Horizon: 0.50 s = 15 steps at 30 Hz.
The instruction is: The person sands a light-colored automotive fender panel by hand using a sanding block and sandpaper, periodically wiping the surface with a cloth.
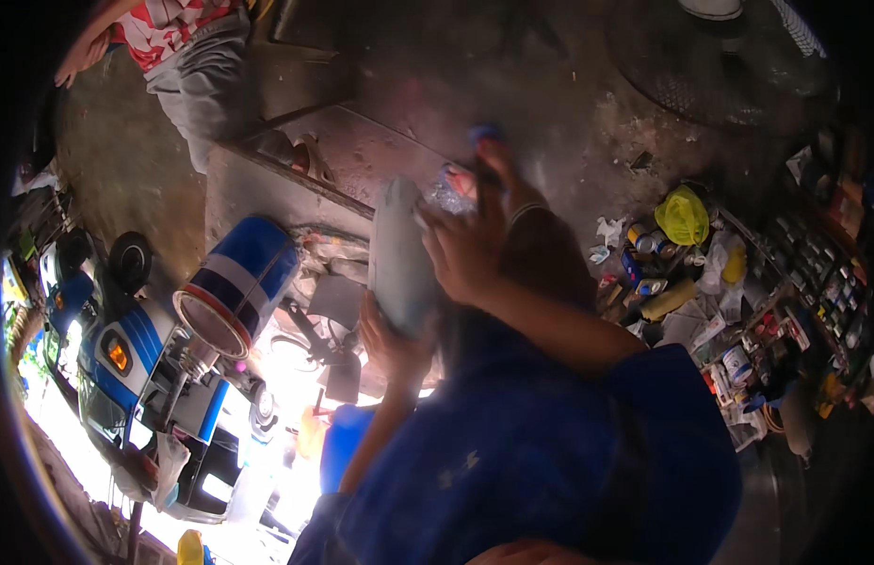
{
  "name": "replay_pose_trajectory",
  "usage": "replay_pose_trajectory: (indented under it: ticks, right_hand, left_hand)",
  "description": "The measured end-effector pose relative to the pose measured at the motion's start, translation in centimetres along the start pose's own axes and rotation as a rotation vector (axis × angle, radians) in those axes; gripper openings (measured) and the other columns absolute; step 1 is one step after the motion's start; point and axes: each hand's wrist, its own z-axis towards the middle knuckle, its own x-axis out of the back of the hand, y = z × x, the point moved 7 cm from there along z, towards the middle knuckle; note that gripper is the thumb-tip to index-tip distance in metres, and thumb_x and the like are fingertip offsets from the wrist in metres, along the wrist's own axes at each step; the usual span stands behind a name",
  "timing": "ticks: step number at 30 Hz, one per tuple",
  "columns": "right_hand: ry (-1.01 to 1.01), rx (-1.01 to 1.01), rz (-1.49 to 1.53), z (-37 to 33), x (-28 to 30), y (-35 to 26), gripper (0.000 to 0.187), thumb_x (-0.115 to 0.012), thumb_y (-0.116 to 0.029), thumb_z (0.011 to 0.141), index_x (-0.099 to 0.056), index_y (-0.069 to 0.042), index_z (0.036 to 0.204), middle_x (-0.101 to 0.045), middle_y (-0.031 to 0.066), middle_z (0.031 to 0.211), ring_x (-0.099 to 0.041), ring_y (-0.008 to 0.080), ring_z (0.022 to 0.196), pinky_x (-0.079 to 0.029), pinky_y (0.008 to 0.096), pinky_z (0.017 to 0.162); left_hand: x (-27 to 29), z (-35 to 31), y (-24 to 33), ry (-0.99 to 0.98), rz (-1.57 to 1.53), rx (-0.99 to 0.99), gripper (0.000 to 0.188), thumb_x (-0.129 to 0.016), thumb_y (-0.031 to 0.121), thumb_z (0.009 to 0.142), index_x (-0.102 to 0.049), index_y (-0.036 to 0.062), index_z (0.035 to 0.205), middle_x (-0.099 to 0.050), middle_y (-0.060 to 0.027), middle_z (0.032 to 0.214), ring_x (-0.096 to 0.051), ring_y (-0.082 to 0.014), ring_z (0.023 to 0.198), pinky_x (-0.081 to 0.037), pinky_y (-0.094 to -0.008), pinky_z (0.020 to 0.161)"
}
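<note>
While we looked down, our left hand (390, 344) cupped the lower end of a grey-blue panel (397, 256), grip wrapped under it. Our right hand (467, 247) pressed on the panel's upper right edge, fingers curled over it. Left of the panel sat a blue-and-white motorcycle tank (239, 282); spray cans (644, 247) cluttered the floor well right of it.

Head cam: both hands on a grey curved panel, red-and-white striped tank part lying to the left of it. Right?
Not quite. The tank part is blue with white stripes, not red and white. The head view shows it lying left of the grey curved panel. The rest stands: the left hand grips the panel from below and the right hand presses on its upper side.
</note>
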Motion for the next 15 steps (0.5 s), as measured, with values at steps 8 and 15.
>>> replay_pose_trajectory:
  ticks: [8,15]
  right_hand:
    - [0.03,0.058,0.127,-0.8,-1.8,0.8,0.042,-0.055,-0.02,0.105,-0.057,-0.006,0.144,-0.062,0.0161,0.14,-0.058,0.0395,0.109,-0.045,0.0515,0.096]
    - [0.036,-0.028,0.175,0.2,-1.9,0.9,0.044,-0.056,-0.019,0.104,-0.057,-0.007,0.146,-0.06,0.0141,0.146,-0.058,0.0388,0.108,-0.045,0.0508,0.096]
  left_hand:
    - [-0.1,-0.3,-0.2,0.013,-0.041,-0.021,0.109,-0.081,0.064,0.078,-0.04,0.001,0.155,-0.053,-0.0272,0.148,-0.053,-0.0497,0.131,-0.044,-0.0605,0.108]
    - [-0.3,-0.6,-0.2,-0.015,0.027,-0.011,0.119,-0.088,0.064,0.071,-0.036,0.0015,0.159,-0.051,-0.0271,0.15,-0.051,-0.0483,0.137,-0.043,-0.0586,0.111]
